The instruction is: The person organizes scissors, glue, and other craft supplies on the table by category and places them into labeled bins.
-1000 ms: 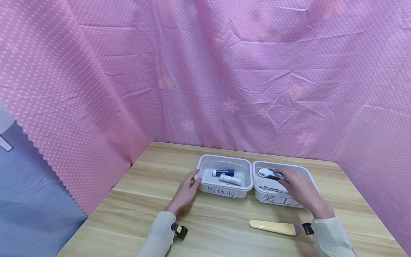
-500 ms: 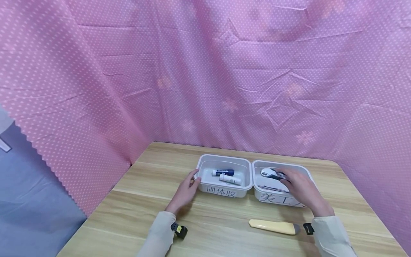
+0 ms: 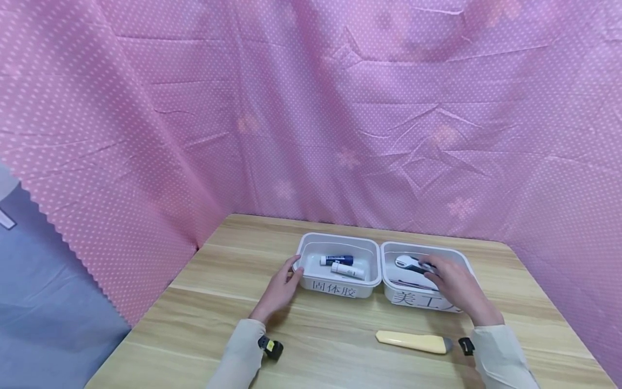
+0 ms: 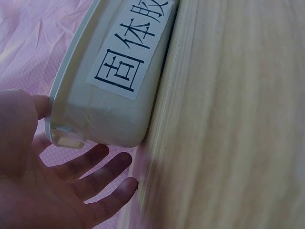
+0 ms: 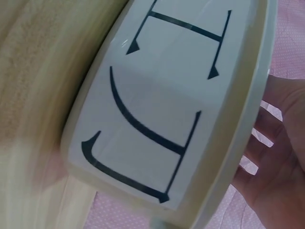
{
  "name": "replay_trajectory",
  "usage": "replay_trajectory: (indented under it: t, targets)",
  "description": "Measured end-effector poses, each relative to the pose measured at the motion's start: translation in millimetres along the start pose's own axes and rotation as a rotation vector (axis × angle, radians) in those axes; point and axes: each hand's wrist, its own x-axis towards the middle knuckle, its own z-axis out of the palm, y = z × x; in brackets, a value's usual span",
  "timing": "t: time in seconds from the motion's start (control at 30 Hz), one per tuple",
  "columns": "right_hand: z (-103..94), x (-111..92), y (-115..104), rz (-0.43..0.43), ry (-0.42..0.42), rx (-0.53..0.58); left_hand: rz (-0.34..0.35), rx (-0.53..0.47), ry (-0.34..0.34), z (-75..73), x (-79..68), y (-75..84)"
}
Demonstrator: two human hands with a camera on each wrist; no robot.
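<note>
Two white plastic boxes stand side by side on the table in the head view. My left hand [image 3: 281,289] grips the rim end of the left box [image 4: 114,121] between thumb and index finger; its other fingers stretch out below. Inside lie a blue glue stick [image 3: 337,260] and a white glue stick [image 3: 347,270]. My right hand [image 3: 457,283] reaches into the right box [image 5: 143,109] and pinches the near end of a white and dark utility knife [image 3: 407,263], partly hidden by the fingers. A thin dark item [image 3: 413,284] lies by that box's front wall.
A yellow utility knife [image 3: 413,342] with a grey end lies on the wooden table [image 3: 330,346] in front of the boxes, close to my right wrist. Paper labels with Chinese characters mark both boxes' fronts. A pink dotted curtain [image 3: 340,108] hangs behind the table.
The white and dark utility knife has shifted slightly right and lower inside the right box, with my right hand still on it. My left hand keeps its place on the left box.
</note>
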Motion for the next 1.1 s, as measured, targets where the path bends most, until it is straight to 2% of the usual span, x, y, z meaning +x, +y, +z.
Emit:
replay_trajectory:
  t: [0.4, 1.1]
  targets:
    - [1.0, -1, 6, 0.086, -0.066, 0.022, 0.009, -0.006, 0.004, -0.2, 1.6, -1.2]
    - [3.6, -3, 12, 0.064, -0.074, 0.028, -0.007, 0.004, 0.002, 0.0, 0.5, 0.8]
